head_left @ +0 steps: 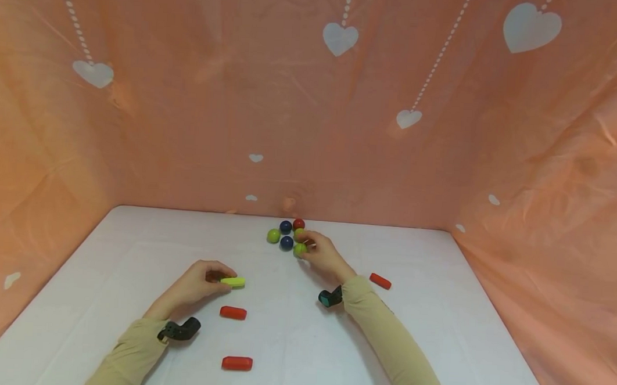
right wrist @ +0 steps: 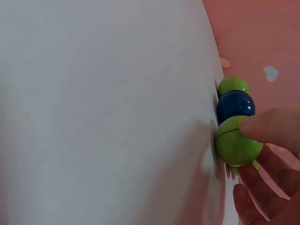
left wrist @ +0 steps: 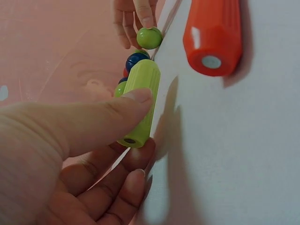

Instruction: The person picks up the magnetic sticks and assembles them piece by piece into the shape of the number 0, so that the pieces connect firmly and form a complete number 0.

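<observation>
My left hand [head_left: 199,281] pinches a yellow-green ribbed rod [head_left: 233,282] between thumb and fingers. In the left wrist view that rod [left wrist: 144,77] has a small dark disc in its near end. Farther back, my right hand [head_left: 327,257] holds a green ball [head_left: 299,250], with the thumb on one side and a finger on the other in the right wrist view. The ball [right wrist: 236,149] sits at the front of a cluster, beside a dark blue ball [head_left: 286,243]. Another green ball [head_left: 273,235], a second blue ball [head_left: 286,227] and a red ball [head_left: 299,223] lie around it.
Two red rods [head_left: 233,312] [head_left: 236,363] lie in front of the left hand. A third red rod [head_left: 380,281] lies right of the right wrist. The white table [head_left: 144,236] ends at an orange cloth [head_left: 212,123] behind the balls. Both wrists carry small black cameras.
</observation>
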Available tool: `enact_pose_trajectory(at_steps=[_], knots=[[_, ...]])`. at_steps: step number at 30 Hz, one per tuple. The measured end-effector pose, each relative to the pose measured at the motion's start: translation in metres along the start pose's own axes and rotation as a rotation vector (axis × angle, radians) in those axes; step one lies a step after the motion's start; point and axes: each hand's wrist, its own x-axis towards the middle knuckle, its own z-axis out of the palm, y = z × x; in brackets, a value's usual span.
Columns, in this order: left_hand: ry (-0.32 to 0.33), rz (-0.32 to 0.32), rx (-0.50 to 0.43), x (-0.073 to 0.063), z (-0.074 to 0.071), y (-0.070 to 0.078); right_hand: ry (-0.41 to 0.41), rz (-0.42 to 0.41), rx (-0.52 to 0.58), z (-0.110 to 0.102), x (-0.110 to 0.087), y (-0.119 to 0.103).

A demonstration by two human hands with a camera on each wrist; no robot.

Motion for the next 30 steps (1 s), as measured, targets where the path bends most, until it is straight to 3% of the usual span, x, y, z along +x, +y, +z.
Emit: enact_pose_trajectory(at_steps=[13,18,23,30], knots=[[-0.039,0.031,-0.039,0.001,0.001,0.004,-0.054,0.049,-0.078,-0.003,-0.009,0.003],[-0.044,0.014,-0.069,0.001,0.003,0.005,-0.073,0.038,-0.089,-0.008,-0.019,0.002],[-0.022,0.0,-0.084,0.011,0.006,0.014,-0.076,0.008,-0.096,-0.013,-0.028,0.002],[-0.052,0.028,-0.086,0.031,0.012,0.029,-0.099,0.026,-0.068,-0.015,-0.035,0.0]])
